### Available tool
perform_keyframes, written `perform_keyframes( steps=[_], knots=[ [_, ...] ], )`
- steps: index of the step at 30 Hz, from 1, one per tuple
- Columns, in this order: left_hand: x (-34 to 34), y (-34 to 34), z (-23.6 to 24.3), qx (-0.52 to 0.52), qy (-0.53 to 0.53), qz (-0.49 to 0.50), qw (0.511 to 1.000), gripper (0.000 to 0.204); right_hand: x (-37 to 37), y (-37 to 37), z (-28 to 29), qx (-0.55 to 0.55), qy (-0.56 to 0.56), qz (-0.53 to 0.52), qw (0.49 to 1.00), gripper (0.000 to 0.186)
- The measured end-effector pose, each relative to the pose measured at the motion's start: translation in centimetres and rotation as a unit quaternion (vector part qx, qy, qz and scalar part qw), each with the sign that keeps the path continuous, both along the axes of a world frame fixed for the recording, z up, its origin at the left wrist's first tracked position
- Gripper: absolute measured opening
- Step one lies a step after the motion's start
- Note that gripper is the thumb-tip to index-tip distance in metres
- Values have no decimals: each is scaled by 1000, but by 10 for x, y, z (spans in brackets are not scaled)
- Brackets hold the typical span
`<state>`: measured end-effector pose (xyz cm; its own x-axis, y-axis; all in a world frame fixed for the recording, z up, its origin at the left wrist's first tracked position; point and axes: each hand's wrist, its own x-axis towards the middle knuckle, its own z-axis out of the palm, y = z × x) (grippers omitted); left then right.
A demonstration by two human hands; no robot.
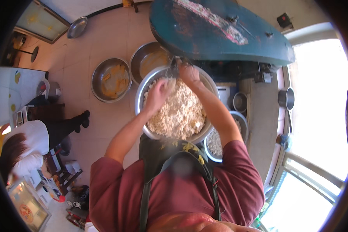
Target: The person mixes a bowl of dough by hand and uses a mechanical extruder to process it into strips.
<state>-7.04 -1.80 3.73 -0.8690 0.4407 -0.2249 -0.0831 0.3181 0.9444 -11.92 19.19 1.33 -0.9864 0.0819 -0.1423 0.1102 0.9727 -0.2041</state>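
A large metal bowl (140, 101) stands in front of me, heaped with pale, crumbly dough (178, 112). My left hand (161, 92) is over the left part of the heap, fingers curled toward pale crumbs; motion smears them, so their hold is unclear. At the bowl's far rim my right hand (188, 73) is closed beside a dark metal piece (173, 69) under the edge of a large blue-green machine (220, 33). What its fingers grip is hidden.
Two metal basins, one left (111, 96) and one farther back (137, 62), hold yellowish remains. Right of me are a bowl of pale crumbs (214, 145), a small pot (239, 102) and a long-handled pan (286, 98). Another person (33, 139) is bent over at the left.
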Motion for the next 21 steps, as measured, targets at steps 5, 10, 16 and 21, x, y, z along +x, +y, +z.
perform_keyframes(
  steps=[5,10,16,21],
  knots=[
    [-72,58,-37,-113,292,-44,949,45,41,26,30,-20,60,14,998,40],
    [-51,44,-21,-69,251,-78,962,48,102,56,47,-149,39,-57,986,39],
    [30,-50,-86,-188,165,-158,955,50,229,76,31,-320,60,-196,925,29],
    [73,-60,-84,-212,223,-214,927,62,273,72,3,-332,53,-230,913,28]
  ],
)
